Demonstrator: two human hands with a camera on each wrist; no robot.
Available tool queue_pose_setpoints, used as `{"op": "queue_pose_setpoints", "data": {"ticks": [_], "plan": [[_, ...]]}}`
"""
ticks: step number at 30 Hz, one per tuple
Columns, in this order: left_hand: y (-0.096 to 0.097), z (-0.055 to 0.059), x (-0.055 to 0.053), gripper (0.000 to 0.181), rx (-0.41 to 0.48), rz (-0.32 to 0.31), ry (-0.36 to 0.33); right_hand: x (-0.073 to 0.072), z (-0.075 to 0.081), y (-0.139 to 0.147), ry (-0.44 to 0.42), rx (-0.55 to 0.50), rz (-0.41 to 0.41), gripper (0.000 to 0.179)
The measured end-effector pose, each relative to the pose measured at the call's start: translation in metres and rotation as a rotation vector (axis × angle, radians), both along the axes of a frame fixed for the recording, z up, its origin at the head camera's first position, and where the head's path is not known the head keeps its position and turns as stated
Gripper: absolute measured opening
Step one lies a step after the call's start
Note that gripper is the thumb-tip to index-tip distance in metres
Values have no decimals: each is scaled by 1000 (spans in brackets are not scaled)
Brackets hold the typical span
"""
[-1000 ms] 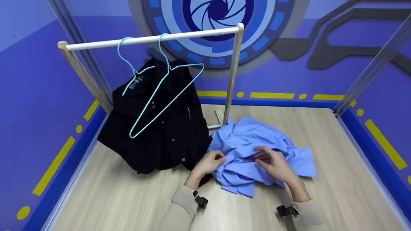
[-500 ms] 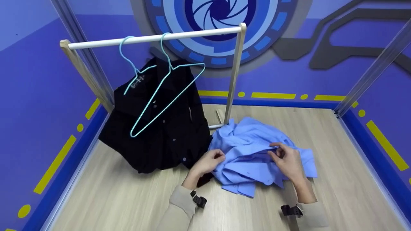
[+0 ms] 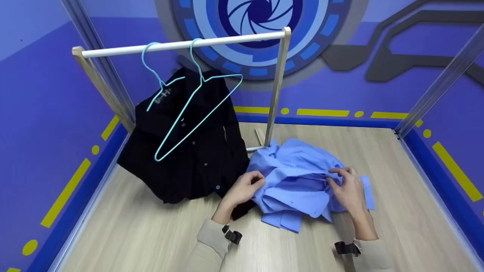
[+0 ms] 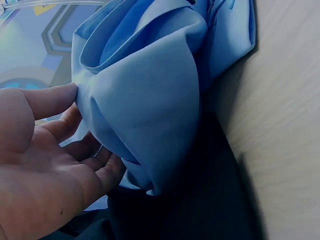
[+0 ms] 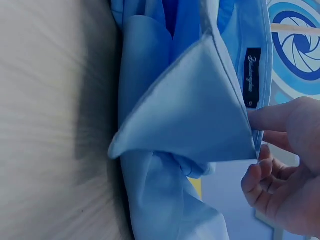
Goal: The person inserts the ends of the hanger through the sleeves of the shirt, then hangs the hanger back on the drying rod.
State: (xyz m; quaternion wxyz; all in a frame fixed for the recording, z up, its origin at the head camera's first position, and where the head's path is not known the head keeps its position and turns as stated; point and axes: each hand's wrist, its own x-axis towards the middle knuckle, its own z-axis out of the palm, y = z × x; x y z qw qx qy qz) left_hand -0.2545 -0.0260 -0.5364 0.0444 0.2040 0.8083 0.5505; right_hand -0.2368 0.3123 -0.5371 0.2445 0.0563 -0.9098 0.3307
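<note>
On the pale wood counter [image 3: 151,241], our left hand [image 3: 242,189] and right hand [image 3: 349,189] pinch opposite sides of the blue shirt [image 3: 295,202] at its collar [image 5: 192,110], which runs crosswise between them, neither hand nearer.

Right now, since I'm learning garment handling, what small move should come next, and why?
Perhaps raise the blue shirt slightly: the left hand and right hand pinch it at opposite sides, yet most of it lies crumpled on the table.

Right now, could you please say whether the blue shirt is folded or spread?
Neither: the blue shirt lies bunched, with creases and overlapping cloth; left hand and right hand pinch it.
</note>
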Motion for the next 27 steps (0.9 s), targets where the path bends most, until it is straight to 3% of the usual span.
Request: {"op": "queue_pose_setpoints", "data": {"ticks": [9,16,23,27], "plan": [[-1,8,2,8,37,34,81,2,-2,8,-58,26,73,16],[0,13,1,8,130,35,142,3,1,8,-113,-48,108,9],[1,16,2,5,212,27,179,3,6,4,-78,-108,76,12],[1,19,2,7,213,46,197,3,7,4,-45,-133,65,11]]}}
